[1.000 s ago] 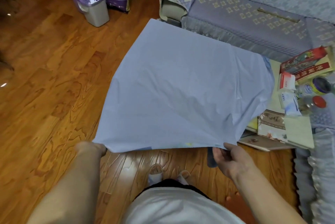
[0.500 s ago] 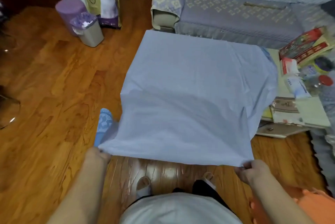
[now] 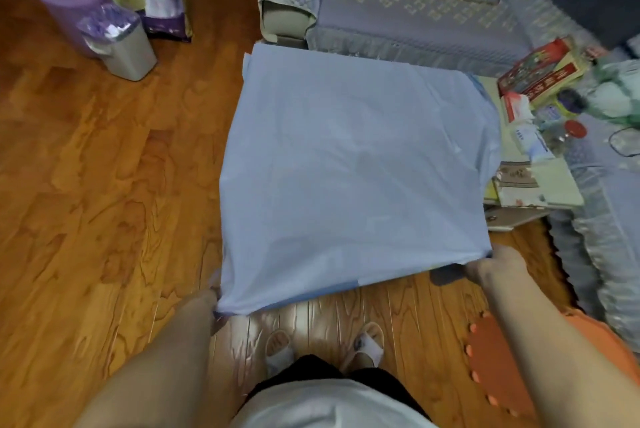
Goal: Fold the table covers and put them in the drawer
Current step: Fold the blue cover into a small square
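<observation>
The light blue table cover [image 3: 353, 182] was held spread out, roughly level, above the wooden floor [image 3: 97, 185], its far edge toward the sofa [image 3: 415, 12]. The left hand [image 3: 207, 299] held the cover's near left corner; its fingers were hidden under the cloth, so their curl could not be determined. The right hand [image 3: 495, 266] gripped the cover's near right corner, fingers curled round the fabric. A low table [image 3: 550, 185] stood beside the cover's right edge.
</observation>
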### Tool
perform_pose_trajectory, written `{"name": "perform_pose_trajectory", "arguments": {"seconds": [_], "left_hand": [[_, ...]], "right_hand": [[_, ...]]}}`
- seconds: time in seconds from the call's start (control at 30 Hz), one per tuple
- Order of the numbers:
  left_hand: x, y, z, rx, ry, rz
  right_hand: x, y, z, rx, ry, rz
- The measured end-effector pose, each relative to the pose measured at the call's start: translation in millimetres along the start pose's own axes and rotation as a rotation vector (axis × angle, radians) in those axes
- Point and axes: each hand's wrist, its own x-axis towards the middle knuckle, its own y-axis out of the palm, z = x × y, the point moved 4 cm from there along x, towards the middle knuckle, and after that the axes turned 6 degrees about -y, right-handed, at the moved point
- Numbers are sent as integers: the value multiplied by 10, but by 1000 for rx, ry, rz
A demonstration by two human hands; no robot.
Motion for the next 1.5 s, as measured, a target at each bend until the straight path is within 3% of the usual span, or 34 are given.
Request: {"name": "perform_pose_trajectory", "arguments": {"seconds": [0.13, 0.2, 0.33, 0.4, 0.57, 0.7, 0.83, 0.93, 1.0, 1.07, 1.2, 1.37, 1.5], "left_hand": [[100, -314, -119, -213, -66, -48], [149, -387, -171, -464, -40, -57], [-191, -426, -199, -844, 340, 175], [-339, -483, -137, -936, 404, 266], [-164, -577, -213, -751, 315, 395], [-255, -636, -420, -684, 263, 459], [-133, -697, -481, -728, 202, 263], [-297, -736, -479, -650, 318, -28], [-415, -729, -502, -604, 414, -91], [-431, -713, -525, -607, 430, -52], [-317, -721, -543, -863, 350, 246], [-286, -779, -641, -770, 342, 212], [-422, -678, -862, -823, 345, 307]], "right_hand": [[156, -166, -39, -167, -93, -138], [353, -358, 6, -153, -190, -230], [76, -546, -48, -61, -281, -323], [59, -750, -83, -117, -298, -362], [117, -992, -285, -165, 32, -298], [105, -936, -199, -383, 80, -180], [26, -902, -115, -458, 71, -235], [-40, -892, -117, -406, 99, -315], [-71, -905, -153, -338, 86, -356], [-98, -905, -167, -140, 23, -338], [-72, -936, -147, 117, -227, -230], [-203, -803, -47, 86, -253, -360], [-199, -362, 203, -114, -371, -225]]}}
